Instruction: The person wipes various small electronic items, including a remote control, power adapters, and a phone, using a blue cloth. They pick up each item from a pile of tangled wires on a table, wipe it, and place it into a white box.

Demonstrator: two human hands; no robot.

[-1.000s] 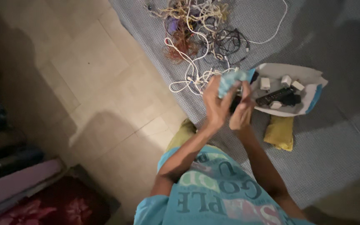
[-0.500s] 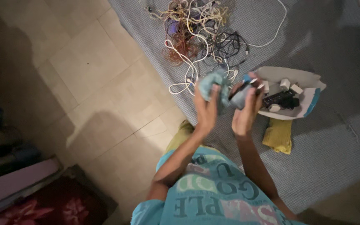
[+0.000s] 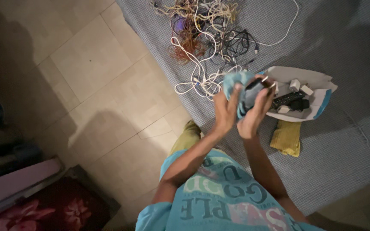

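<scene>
both hands (image 3: 240, 107) clasp blue cloth (image 3: 236, 82), dark device (image 3: 253, 85)

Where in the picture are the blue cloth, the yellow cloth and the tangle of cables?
blue cloth (image 3: 235, 82): head view, its upper bunched part.
yellow cloth (image 3: 286, 137): head view, its middle.
tangle of cables (image 3: 206, 30): head view, middle of the heap.

Both forearms reach forward from the body and converge, wrists close together. The left hand (image 3: 226, 112) is raised with its fingers curled closed in a grip, thumb side toward the right hand (image 3: 253, 114), whose fingers are likewise curled in a grasp, fingertips pointing away from the body.
</scene>
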